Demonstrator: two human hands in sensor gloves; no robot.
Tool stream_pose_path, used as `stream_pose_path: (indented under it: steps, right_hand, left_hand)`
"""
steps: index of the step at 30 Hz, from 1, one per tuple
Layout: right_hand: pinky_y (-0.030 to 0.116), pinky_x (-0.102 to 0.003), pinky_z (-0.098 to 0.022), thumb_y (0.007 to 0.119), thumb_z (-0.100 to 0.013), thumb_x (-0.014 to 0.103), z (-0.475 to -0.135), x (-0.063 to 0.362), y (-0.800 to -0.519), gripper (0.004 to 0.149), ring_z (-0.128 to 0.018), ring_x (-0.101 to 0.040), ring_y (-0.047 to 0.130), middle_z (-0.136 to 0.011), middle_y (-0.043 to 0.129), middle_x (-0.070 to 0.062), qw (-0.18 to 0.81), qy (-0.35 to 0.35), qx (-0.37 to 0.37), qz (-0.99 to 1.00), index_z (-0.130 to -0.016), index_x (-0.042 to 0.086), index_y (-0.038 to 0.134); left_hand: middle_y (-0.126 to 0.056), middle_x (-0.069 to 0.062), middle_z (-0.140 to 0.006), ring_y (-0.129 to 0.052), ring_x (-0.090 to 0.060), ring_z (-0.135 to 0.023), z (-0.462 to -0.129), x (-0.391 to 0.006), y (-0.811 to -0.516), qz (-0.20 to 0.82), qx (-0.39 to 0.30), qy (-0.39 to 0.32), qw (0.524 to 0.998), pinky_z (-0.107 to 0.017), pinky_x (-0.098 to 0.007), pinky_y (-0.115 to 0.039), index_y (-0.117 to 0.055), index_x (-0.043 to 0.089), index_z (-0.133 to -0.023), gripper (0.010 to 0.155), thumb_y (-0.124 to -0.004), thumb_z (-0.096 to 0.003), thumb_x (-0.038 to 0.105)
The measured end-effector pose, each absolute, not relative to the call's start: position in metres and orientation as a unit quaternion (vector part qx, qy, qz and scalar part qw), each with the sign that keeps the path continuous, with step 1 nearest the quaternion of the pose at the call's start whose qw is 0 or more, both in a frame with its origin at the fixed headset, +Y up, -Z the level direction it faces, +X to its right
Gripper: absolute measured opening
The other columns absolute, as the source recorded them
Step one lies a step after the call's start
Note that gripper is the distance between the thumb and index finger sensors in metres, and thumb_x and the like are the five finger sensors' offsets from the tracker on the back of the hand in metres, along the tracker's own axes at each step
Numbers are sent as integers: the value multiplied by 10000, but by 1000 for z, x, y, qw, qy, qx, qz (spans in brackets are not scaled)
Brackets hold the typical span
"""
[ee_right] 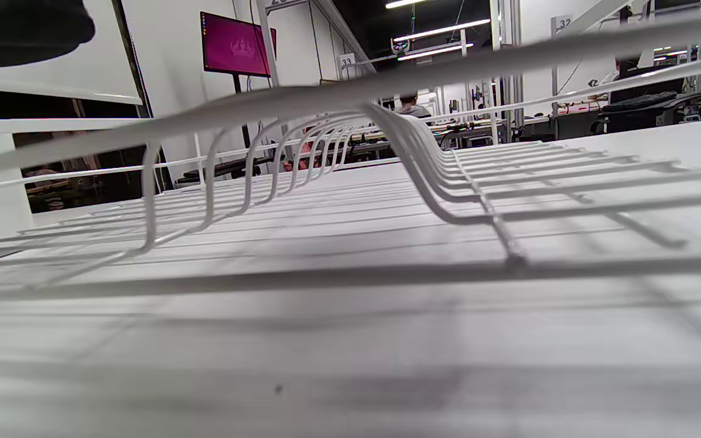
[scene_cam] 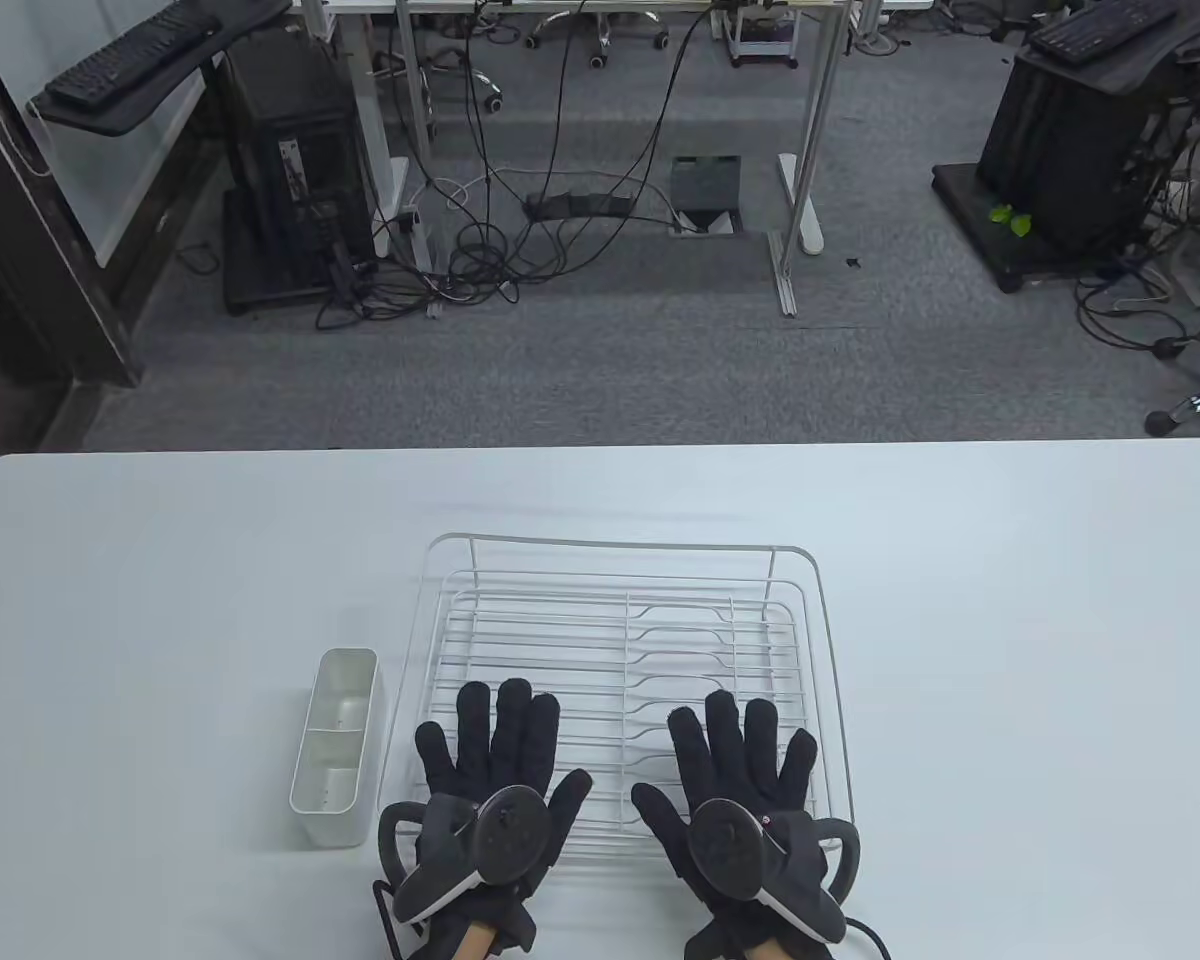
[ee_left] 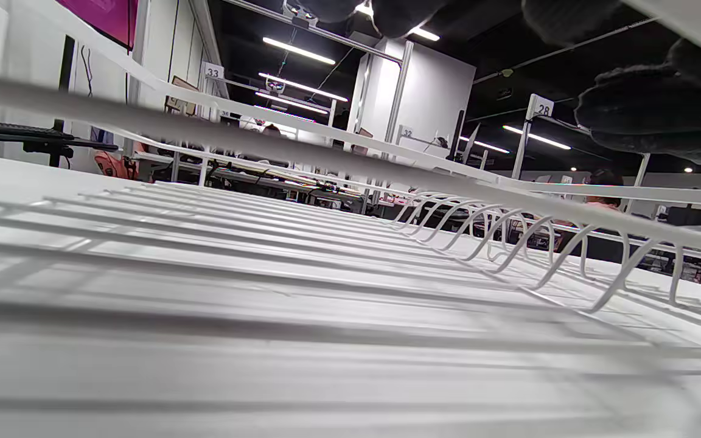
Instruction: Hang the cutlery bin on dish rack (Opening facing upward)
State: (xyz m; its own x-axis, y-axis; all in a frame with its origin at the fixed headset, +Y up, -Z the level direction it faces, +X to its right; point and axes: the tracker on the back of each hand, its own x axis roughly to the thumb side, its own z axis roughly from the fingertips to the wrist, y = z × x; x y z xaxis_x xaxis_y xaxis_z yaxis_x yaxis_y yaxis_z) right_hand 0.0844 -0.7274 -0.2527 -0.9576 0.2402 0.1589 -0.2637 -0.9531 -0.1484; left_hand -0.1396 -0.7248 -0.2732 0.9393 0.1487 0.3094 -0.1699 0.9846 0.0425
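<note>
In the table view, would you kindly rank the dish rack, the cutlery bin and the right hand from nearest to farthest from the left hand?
1. Dish rack: directly under the left hand, whose fingers spread over its near wires.
2. Cutlery bin: on the table just left of the rack.
3. Right hand: over the rack's right part.

The bin and the right hand are nearly level.

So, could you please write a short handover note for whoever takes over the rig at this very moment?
Left hand: open, fingers spread over the near part of the dish rack, holding nothing.
Right hand: the same, open over the rack's near right part.
Cutlery bin: on the table just left of the rack, opening up, not hung.
Done: nothing yet.
Left: grip the bin and hang it on the rack, opening upward.
</note>
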Motion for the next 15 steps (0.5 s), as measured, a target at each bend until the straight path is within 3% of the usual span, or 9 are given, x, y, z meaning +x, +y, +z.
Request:
stream_pose_path:
  steps: [15]
  right_hand:
    - [101,-656,-659,546,-535,665,-252,84,-727,753,-1066,-464,305,-1184,437,-177,129,-85,70,986,-1127,204,498]
  left_hand:
    - [-294,-111,-1234,-196,-414,-1114,-273,-140,-725,82,34,-156,984,-681,-710,-148,-303,204,-1177,757,-436,-607,684]
